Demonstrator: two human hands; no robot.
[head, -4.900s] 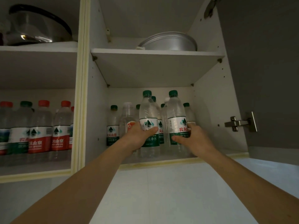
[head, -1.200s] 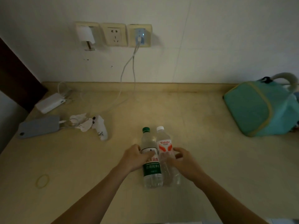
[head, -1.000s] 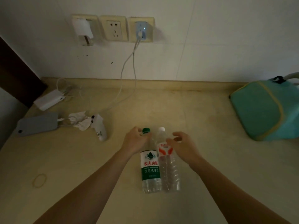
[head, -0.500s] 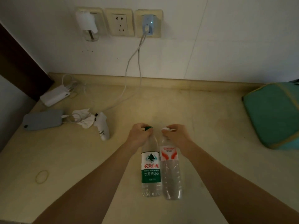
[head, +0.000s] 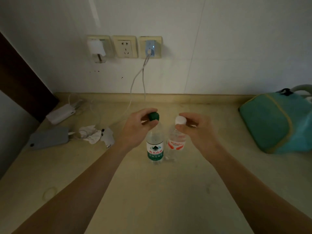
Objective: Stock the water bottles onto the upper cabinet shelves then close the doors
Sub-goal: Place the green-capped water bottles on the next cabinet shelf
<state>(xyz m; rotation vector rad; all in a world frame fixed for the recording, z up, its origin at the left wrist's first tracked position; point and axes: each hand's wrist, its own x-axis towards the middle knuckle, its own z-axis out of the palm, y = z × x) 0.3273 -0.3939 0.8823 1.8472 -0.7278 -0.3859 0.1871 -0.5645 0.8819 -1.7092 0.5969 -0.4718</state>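
Now your left hand [head: 135,130] pinches the green cap of the green-label bottle [head: 155,146], mid-frame. Your right hand [head: 196,130] pinches the white cap of the red-label bottle [head: 176,144], just beside it on the right. Whether either base touches the table [head: 160,191] you cannot tell. Teal bag [head: 276,122] at right edge; grey phone [head: 49,138] and crumpled tissue [head: 90,135] at left.

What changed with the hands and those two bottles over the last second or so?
Both hands slid up from the labels to the caps: the left hand now pinches the green-capped clear plastic bottle, the right hand the white-capped red-labelled bottle. The bottles now stand upright. The teal bag stays put.
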